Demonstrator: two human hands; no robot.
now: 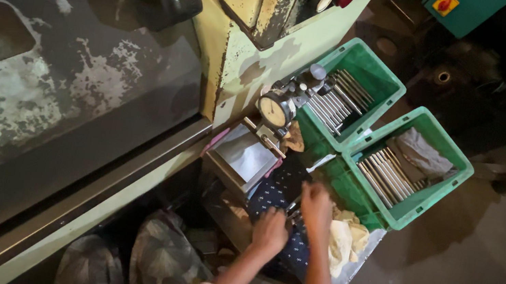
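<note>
- Head camera looks down at two green boxes beside a big old machine (56, 79).
- Far green box (353, 92) holds a row of shiny metal rods (341, 101).
- Near green box (409, 167) holds more metal rods (387, 175) and a grey rag (423, 153).
- Left hand (270, 231) rests flat on a dark dotted cloth (278, 194), fingers together.
- Right hand (316, 206) is just beside the near box; it is blurry, so I cannot tell what its fingers do.
- Yellow rag (347, 238) lies next to the right hand.
- Round dial (274, 111) stands near the far box.

left hand (270, 230): bare, thin pale bangle at wrist | right hand (316, 206): bare, thin pale bangle at wrist | forearms: no sleeves | legs: loose dark trousers (155, 263) with pale leaf-like print
</note>
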